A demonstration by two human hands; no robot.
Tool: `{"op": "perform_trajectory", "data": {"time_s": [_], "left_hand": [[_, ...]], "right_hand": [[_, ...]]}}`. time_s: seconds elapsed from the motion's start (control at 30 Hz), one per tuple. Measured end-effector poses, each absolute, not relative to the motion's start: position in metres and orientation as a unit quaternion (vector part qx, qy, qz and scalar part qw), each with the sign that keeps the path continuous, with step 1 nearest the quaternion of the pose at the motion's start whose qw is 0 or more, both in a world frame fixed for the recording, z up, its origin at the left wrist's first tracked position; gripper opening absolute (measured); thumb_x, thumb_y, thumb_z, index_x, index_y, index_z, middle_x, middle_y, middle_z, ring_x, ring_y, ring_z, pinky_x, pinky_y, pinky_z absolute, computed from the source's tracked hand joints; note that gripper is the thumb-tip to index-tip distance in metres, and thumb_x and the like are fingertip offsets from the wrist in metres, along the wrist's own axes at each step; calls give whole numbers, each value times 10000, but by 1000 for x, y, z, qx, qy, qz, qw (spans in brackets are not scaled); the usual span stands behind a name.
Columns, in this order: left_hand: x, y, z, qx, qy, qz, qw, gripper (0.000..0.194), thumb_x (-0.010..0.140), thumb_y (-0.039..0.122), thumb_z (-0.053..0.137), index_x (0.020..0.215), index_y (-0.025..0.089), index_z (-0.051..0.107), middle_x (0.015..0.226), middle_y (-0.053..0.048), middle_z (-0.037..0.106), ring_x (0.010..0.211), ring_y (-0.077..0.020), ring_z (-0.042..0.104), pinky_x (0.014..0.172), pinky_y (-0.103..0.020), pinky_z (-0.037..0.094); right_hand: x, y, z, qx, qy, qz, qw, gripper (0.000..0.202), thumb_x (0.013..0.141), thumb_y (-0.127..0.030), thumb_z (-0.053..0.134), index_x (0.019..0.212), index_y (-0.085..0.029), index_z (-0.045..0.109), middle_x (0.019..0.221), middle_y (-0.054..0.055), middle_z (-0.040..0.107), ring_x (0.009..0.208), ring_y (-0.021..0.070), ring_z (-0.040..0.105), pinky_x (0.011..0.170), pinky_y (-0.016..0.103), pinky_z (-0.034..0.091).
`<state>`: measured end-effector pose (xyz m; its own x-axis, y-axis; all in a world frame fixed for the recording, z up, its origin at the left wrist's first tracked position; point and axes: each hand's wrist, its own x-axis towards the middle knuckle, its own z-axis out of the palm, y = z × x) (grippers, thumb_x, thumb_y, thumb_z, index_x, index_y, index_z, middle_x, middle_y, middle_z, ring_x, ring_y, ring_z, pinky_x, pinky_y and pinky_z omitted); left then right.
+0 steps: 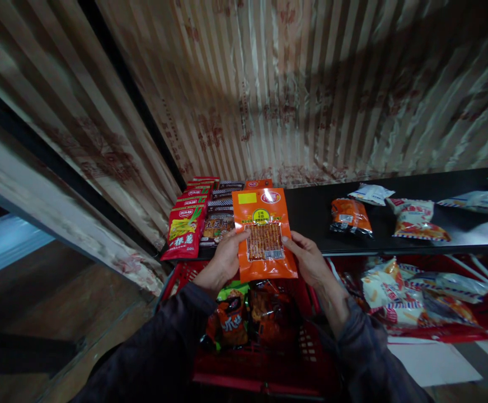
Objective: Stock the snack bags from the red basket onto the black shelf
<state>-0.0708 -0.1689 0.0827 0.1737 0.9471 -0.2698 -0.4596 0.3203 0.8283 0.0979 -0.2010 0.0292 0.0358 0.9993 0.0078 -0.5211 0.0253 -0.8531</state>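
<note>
Got an orange snack packet (264, 208) pinched by its side edges in left hand (228, 251) and right hand (310, 260), both closed just enough to grip — holding it print-side up above the red basket (184, 274), right near the red packets (186, 215) on the black shelf (306, 215).

Apparently a shop, with snack packets (185, 226) on a black shelf (309, 215) above red baskets (264, 372).

A red packet (184, 229) reads "一根葱"; a black packet (215, 224) reads "土豆片".
</note>
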Motion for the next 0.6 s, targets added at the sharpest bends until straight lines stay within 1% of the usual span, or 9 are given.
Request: {"op": "perform_trajectory", "data": {"time_s": [0.1, 0.2, 0.3, 0.43, 0.6], "left_hand": [[-70, -167, 88, 310, 398, 496, 706, 208, 656, 139, 795, 836, 145, 691, 933, -83, 759, 1010, -274, 693, 961, -455, 523], [-70, -170, 89, 327, 387, 484, 714, 217, 658, 117, 777, 857, 145, 695, 945, -86, 756, 1022, -277, 690, 974, -461, 514], [-71, -177, 85, 350, 377, 451, 730, 276, 625, 76, 761, 884, 154, 703, 955, -84, 752, 1043, -281, 684, 982, -445, 508], [-74, -187, 79, 373, 368, 414, 744, 363, 598, 38, 727, 932, 180, 713, 960, -77, 750, 1046, -280, 682, 983, -428, 502], [-73, -192, 77, 379, 359, 411, 747, 425, 582, 14, 699, 970, 186, 706, 988, -82, 751, 1022, -283, 689, 976, -431, 499]], "right_hand": [[97, -201, 29, -354, -346, 596, 632, 310, 632, -459, 854, 861, -265, 772, 839, -10, 770, 746, 208, 693, 704, 328, 535], [95, -199, 30, -367, -325, 583, 648, 338, 594, -459, 870, 859, -272, 772, 819, -15, 769, 742, 212, 695, 674, 325, 536], [95, -197, 31, -381, -294, 574, 662, 386, 554, -457, 883, 868, -267, 766, 806, -11, 769, 723, 214, 692, 645, 327, 540], [97, -194, 29, -379, -274, 571, 674, 366, 547, -442, 887, 840, -265, 761, 799, -5, 765, 708, 208, 684, 671, 346, 544], [98, -195, 28, -366, -268, 572, 684, 329, 537, -398, 902, 808, -270, 767, 788, -13, 761, 714, 190, 675, 706, 334, 544]]}}
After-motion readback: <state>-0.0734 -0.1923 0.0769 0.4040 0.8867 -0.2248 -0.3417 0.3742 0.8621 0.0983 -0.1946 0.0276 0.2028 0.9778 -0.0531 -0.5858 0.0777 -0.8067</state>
